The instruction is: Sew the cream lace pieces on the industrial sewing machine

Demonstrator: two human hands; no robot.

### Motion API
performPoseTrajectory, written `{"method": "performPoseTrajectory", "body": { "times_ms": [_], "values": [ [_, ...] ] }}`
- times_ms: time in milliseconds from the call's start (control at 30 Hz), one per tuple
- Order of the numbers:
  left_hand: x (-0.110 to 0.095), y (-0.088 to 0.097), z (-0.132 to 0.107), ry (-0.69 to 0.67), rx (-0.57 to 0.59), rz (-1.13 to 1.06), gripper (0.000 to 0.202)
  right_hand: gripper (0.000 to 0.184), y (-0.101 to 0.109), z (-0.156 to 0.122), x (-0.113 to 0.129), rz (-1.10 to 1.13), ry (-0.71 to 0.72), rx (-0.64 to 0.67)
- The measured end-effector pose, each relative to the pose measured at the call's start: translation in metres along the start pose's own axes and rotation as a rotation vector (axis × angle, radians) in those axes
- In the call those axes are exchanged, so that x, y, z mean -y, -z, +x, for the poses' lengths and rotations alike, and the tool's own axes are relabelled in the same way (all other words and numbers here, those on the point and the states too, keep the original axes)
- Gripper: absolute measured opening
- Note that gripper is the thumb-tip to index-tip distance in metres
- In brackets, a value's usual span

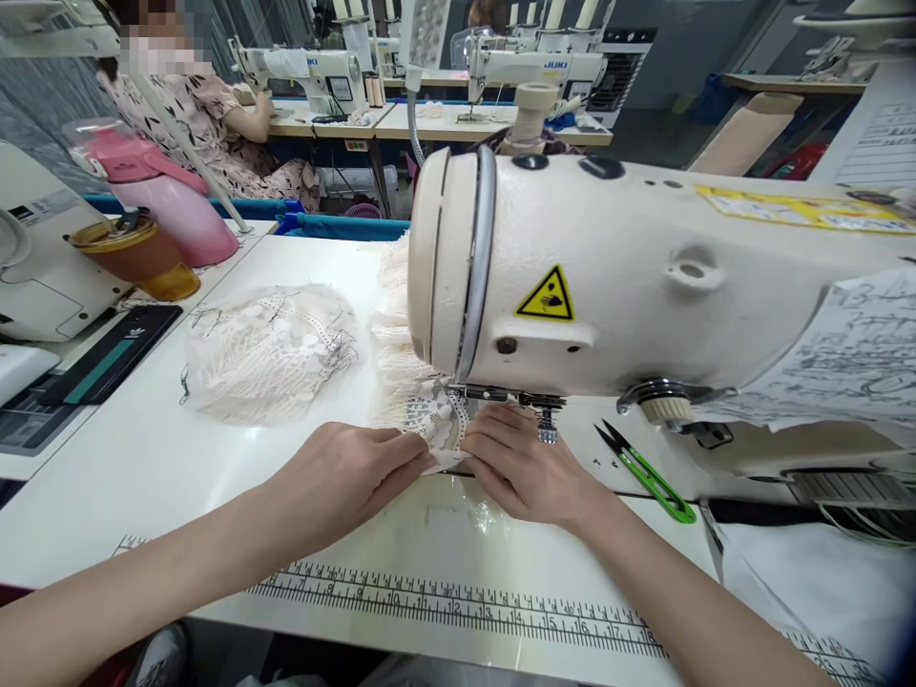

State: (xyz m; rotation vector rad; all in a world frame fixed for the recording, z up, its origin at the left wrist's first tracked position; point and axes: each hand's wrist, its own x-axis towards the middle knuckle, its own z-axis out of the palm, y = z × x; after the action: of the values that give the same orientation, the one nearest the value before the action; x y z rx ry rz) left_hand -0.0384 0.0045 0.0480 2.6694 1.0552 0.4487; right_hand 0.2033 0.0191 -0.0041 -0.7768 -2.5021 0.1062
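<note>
A strip of white lace lies under the head of the sewing machine, its fringe running back along the machine's left side. My left hand pinches the near edge of the lace between thumb and fingers. Just right of it, my right hand grips the same edge, its fingertips partly under the machine head. The needle and presser foot are mostly hidden behind my right hand. To the right of that hand lie green thread snips, blades pointing away from me.
A lace pile with dark threads sits to the left. Beyond it stand a pink bottle, an amber cup and a black-and-green box. A printed ruler runs along the front edge. A co-worker sits at another machine.
</note>
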Motion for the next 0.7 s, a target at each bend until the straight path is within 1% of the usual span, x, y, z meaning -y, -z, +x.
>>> {"method": "performPoseTrajectory", "body": {
  "times_ms": [100,167,200,233,267,367,433,500,567,633,700],
  "values": [
    [0.0,0.0,0.007,-0.073,0.038,0.005,0.028,0.017,-0.002,-0.001,-0.001,0.003,0.037,-0.036],
    [0.002,-0.004,0.013,-0.119,0.085,0.023,0.023,0.015,-0.002,-0.003,-0.001,-0.004,0.068,-0.078],
    [0.003,-0.007,0.016,-0.145,0.09,0.041,0.019,0.014,-0.001,-0.004,-0.001,-0.01,0.079,-0.098],
    [0.005,-0.012,0.018,-0.176,0.072,0.065,0.013,0.013,-0.001,-0.005,-0.001,-0.016,0.087,-0.117],
    [0.006,-0.018,0.02,-0.219,0.03,0.096,0.007,0.013,0.001,-0.005,0.0,-0.021,0.093,-0.133],
    [0.008,-0.035,0.022,-0.368,-0.192,0.207,0.017,0.013,0.004,-0.006,0.0,-0.036,0.094,-0.143],
    [0.009,-0.043,0.02,-0.434,-0.303,0.269,0.019,0.011,0.004,-0.006,-0.001,-0.051,0.082,-0.089],
    [0.008,-0.047,0.018,-0.455,-0.335,0.295,0.017,0.018,0.002,-0.006,-0.002,-0.081,0.058,-0.011],
    [0.008,-0.048,0.016,-0.451,-0.332,0.297,0.017,0.025,0.0,-0.007,-0.004,-0.121,0.036,0.049],
    [0.008,-0.047,0.016,-0.431,-0.328,0.297,0.018,0.021,-0.002,-0.009,-0.004,-0.134,0.032,0.074],
    [0.009,-0.045,0.016,-0.417,-0.33,0.314,0.02,0.018,-0.003,-0.011,-0.004,-0.091,0.043,0.064]
  ]
}}
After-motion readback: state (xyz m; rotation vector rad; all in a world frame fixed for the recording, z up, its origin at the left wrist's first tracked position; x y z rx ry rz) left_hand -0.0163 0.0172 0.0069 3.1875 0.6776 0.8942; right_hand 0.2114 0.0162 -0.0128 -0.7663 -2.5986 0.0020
